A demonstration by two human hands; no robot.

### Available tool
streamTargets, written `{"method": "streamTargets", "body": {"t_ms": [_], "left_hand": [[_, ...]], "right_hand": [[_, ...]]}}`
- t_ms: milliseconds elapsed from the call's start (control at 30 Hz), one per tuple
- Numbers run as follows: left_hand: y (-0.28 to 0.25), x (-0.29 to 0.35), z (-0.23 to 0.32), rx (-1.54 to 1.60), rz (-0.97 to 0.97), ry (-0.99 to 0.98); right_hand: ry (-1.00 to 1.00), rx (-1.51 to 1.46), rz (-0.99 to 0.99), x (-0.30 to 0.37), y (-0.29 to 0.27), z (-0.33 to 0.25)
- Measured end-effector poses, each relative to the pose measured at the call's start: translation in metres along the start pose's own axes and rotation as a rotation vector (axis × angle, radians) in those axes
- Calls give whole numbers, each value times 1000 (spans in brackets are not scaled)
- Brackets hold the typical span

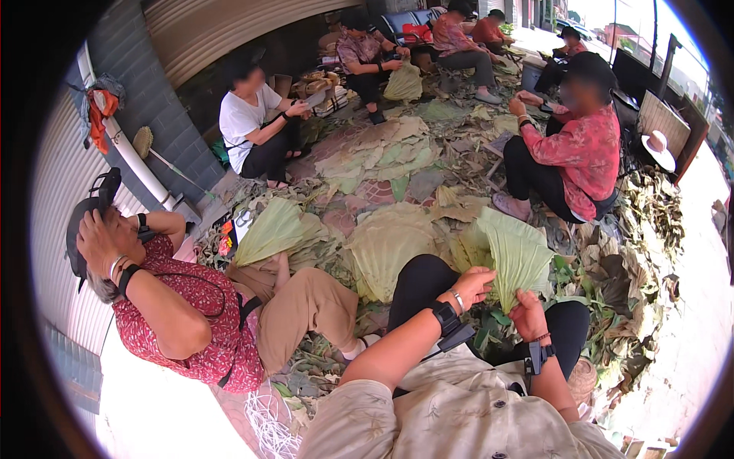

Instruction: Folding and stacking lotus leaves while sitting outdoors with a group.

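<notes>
A large pale-green dried lotus leaf [514,256], ribbed and fanned out, stands up between my hands above my knees. Its narrow lower end is pinched by my right hand [527,317], with the fingers closed. My left hand [474,286] grips the leaf's left side with bent fingers, a little higher than the right. Beyond my left knee, a wide flat pile of similar leaves [390,249] lies on the ground. Green and brown leaf scraps [489,325] lie beneath my hands, between my legs.
Close on my left sits a person in a red patterned shirt [195,317], hands raised to a cap, with a leaf fan [271,229] at the lap. More people sit around the leaf-strewn ground. White string [269,424] lies at lower left; leaf heaps [650,252] rise at right.
</notes>
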State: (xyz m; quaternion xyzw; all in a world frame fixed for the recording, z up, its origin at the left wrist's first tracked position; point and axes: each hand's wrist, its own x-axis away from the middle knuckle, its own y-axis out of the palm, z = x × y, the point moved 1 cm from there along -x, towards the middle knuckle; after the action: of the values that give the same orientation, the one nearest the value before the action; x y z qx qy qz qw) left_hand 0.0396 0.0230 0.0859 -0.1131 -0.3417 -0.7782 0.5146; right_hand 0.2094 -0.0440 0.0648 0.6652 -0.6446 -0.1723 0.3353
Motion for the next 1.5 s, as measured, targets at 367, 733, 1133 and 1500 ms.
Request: {"method": "streamTargets", "body": {"t_ms": [367, 733, 1133, 1500], "left_hand": [[13, -23, -8, 44, -115, 15], [5, -46, -33, 158, -73, -115], [-5, -42, -64, 86, -3, -189], [-8, 119, 50, 366, -221, -47]], "right_hand": [[-72, 34, 43, -3, 10, -6], [-23, 149, 137, -10, -13, 6], [48, 67, 97, -13, -22, 26], [52, 86, 181, -10, -22, 18]]}}
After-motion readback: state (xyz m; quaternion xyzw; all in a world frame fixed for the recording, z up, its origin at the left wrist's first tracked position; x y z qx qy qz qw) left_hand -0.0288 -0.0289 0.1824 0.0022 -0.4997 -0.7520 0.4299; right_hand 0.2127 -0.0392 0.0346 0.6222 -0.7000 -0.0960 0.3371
